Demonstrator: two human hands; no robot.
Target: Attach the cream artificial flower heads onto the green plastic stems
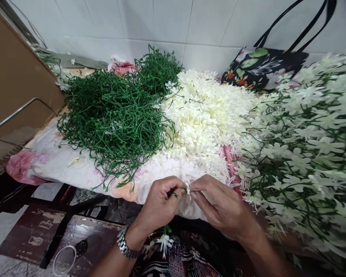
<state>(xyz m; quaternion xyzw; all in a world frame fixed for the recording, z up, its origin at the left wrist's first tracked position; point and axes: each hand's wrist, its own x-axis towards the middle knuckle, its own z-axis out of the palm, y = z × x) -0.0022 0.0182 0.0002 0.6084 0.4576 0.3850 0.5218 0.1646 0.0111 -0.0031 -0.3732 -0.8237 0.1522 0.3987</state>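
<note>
My left hand [164,200], with a metal watch on the wrist, pinches a thin green stem at the front edge of the cloth-covered surface. Close beside it, my right hand [216,202] pinches a small white flower piece [188,188] where the fingertips nearly meet. Below my left hand hangs a white flower [165,241] on a green stem. Behind my hands lie a tangled pile of green stems [115,115] and a heap of loose white blossoms [204,111].
Assembled white flowers with green stems [300,165] fill the right side. A black floral bag [265,69] leans by the tiled wall. A cardboard box [20,69] stands at the left. Dark brown boards [86,238] lie lower left.
</note>
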